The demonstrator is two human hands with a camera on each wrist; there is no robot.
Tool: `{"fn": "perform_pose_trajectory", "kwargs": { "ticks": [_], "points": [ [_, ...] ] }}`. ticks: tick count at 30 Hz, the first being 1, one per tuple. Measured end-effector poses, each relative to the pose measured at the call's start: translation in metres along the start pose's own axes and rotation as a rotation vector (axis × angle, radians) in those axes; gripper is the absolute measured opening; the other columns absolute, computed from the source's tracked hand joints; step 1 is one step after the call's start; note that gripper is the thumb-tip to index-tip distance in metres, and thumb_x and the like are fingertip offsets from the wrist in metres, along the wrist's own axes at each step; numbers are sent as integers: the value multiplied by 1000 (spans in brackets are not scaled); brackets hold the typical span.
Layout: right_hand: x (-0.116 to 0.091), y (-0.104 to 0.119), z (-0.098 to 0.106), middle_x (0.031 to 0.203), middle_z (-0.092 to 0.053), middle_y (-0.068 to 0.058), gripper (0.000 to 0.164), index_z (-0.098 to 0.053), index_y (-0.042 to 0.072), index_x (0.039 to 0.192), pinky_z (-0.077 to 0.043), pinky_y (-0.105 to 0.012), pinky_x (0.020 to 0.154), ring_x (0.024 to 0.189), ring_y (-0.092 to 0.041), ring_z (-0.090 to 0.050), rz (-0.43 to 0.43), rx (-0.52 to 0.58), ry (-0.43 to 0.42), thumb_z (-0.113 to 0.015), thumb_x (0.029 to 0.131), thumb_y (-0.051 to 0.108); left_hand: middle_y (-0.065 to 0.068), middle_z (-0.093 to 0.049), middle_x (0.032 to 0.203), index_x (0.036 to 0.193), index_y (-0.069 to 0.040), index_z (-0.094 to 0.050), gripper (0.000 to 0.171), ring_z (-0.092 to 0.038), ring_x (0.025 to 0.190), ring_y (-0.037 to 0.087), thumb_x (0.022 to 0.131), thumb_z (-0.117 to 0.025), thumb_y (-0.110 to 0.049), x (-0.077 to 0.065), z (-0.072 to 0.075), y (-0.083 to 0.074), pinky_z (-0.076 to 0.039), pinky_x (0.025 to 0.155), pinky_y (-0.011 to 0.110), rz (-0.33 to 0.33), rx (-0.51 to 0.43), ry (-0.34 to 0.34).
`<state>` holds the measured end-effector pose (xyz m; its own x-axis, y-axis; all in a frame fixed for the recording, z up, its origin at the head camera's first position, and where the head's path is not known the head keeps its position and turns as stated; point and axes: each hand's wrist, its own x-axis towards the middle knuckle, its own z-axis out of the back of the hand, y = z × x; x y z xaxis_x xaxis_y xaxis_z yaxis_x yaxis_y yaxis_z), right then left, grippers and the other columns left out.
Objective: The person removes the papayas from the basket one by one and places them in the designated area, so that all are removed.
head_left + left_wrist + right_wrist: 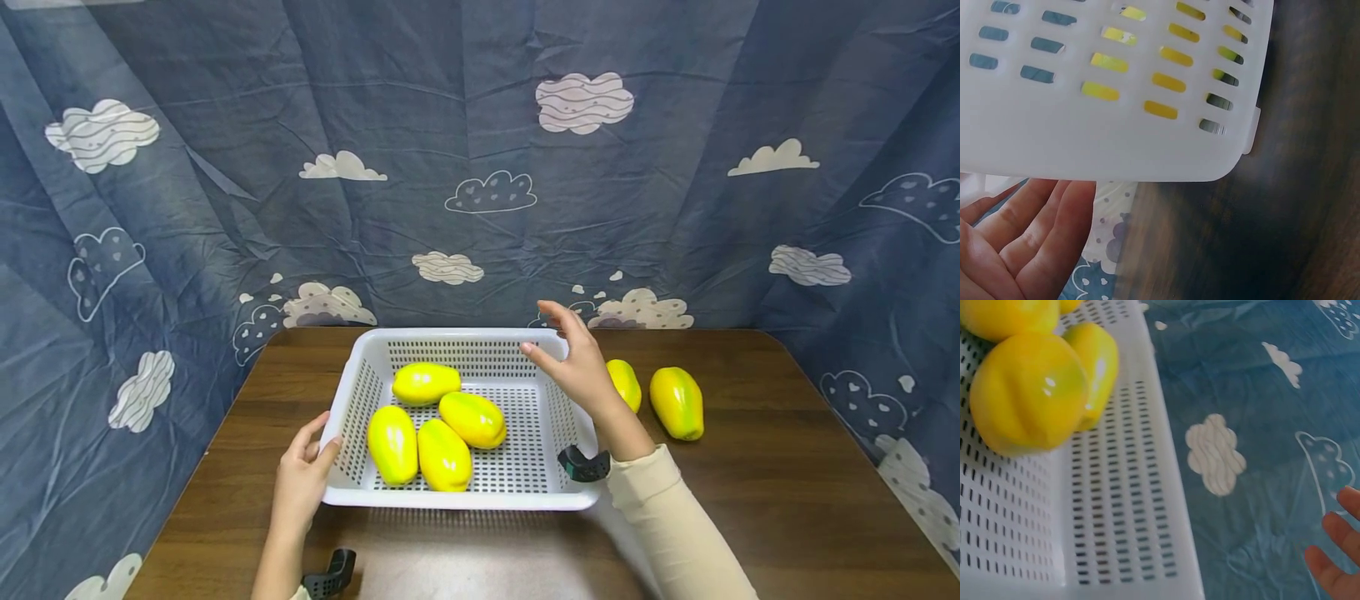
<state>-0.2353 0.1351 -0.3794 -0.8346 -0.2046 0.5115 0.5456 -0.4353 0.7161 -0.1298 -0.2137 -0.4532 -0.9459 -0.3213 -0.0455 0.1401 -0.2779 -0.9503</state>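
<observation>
A white perforated plastic basket [517, 500] stands on the table, with several glossy yellow papayas [445, 455] lying in its left and middle part. My left hand [302, 471] holds the basket's left rim, thumb over the edge and fingers on the outside. In the left wrist view those fingers [1063, 231] reach up to the basket's lower-looking edge. Above the right rim hovers my right hand [573, 367], thumb and fingers spread apart with nothing between them. Its fingertips [1325, 569] also show in the right wrist view, away from the basket.
Two more papayas lie on the table right of the basket: one [677, 403] in full view, the other [625, 385] partly hidden by my right hand. The brown wooden table [787, 483] ends at a blue curtain [480, 250] with clouds.
</observation>
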Motion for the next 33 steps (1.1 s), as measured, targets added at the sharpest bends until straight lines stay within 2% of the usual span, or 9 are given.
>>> {"fn": "perform_pose_trajectory", "kwargs": {
  "ticks": [5, 9, 16, 22, 28, 33],
  "points": [
    [2, 0, -15, 130, -43, -8, 62, -39, 9, 132, -36, -44, 92, 114, -25, -40, -6, -33, 82, -68, 81, 27, 24, -61, 103, 131, -15, -44, 43, -64, 82, 31, 89, -55, -16, 0, 0, 0, -53, 61, 36, -2, -4, 0],
    [3, 0, -27, 131, -42, -7, 64, -37, 12, 134, -37, -42, 92, 114, -27, -41, -37, -39, 154, -66, 81, 34, 25, -61, 103, 131, -15, -44, 43, -64, 81, 31, 89, -55, -16, 0, 0, 0, -53, 60, 36, -3, -8, 2],
    [6, -1, -44, 131, -42, -7, 67, -35, 14, 135, -37, -42, 92, 116, -29, -42, -67, -65, 278, -65, 81, 38, 25, -60, 103, 131, -15, -44, 43, -64, 81, 31, 89, -55, -15, 1, 0, 1, -53, 60, 36, -5, -14, 5],
    [7, -4, -54, 135, -39, -3, 71, -34, 17, 137, -36, -44, 93, 118, -26, -41, -159, -101, 356, -66, 79, 42, 25, -61, 101, 130, -14, -45, 43, -64, 79, 30, 89, -55, -14, 1, 0, 0, -53, 58, 35, -19, -16, -10],
    [6, -8, -61, 137, -37, -6, 73, -33, 13, 138, -32, -46, 97, 121, -26, -37, -192, -97, 438, -66, 79, 39, 26, -61, 102, 130, -13, -45, 43, -64, 80, 30, 89, -55, -14, 1, 0, 1, -53, 59, 35, -14, -7, -6],
    [4, -13, -65, 134, -40, -12, 74, -33, 10, 138, -33, -47, 95, 121, -28, -38, -203, -79, 496, -66, 79, 41, 26, -61, 101, 130, -12, -45, 43, -64, 79, 31, 89, -56, -15, 0, -1, 1, -53, 59, 36, -29, -15, -12]
  ]
}}
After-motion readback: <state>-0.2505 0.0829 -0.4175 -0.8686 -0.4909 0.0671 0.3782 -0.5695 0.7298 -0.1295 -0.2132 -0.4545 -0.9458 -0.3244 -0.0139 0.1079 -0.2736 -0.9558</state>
